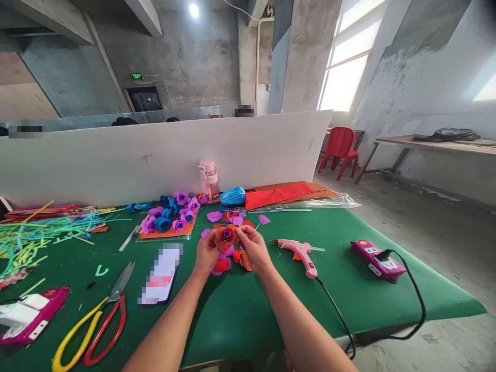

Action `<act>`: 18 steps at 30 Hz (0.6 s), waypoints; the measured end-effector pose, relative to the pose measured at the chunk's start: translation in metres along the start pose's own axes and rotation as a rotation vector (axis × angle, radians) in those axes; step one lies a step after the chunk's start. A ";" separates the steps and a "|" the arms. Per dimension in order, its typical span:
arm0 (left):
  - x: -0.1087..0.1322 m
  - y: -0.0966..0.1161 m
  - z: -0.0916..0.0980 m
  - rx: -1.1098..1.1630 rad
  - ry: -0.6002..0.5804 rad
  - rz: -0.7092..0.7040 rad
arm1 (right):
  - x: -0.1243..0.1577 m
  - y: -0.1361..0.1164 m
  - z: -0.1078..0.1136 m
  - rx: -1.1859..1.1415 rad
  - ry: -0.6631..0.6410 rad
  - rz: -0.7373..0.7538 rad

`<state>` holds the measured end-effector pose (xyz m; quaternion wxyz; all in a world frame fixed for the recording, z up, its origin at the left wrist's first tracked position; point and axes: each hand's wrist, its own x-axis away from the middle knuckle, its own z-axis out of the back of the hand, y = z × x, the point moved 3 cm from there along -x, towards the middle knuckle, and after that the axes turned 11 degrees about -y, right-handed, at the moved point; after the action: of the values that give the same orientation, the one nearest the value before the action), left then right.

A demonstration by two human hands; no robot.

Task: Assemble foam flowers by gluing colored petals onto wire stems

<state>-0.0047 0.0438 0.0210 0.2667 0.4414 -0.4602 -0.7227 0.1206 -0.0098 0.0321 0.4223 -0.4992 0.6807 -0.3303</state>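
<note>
Over the middle of the green table, my left hand (208,252) pinches a handmade flower (228,236) with orange outer petals and a dark purple centre. My right hand (253,249) has its fingers closed on the flower's right edge. Loose cut petals lie around and beneath both hands, among them a red petal (222,265) and a purple petal (214,217). To the right of my right hand, a pink hot glue gun (296,249) rests on its side with a clear glue stick in its back. The flower's underside is hidden.
Finished purple and blue flowers (170,213) sit on orange sheets at back left. Scissors (112,305), a phone (161,274) and pipe cleaners (34,232) lie left. A corded power strip (377,260) is at right. A pink bottle (210,181) stands by the white partition (163,155).
</note>
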 end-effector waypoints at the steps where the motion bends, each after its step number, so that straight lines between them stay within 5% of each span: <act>1: 0.000 0.000 0.001 -0.026 0.011 0.001 | -0.001 0.001 0.001 -0.017 -0.002 -0.005; 18: 0.000 0.009 0.009 -0.158 0.160 -0.065 | 0.005 -0.011 -0.006 0.118 0.039 0.042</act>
<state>-0.0122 0.0441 0.0305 0.3129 0.4900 -0.3644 -0.7275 0.1185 -0.0179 0.0429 0.4446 -0.4523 0.6784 -0.3707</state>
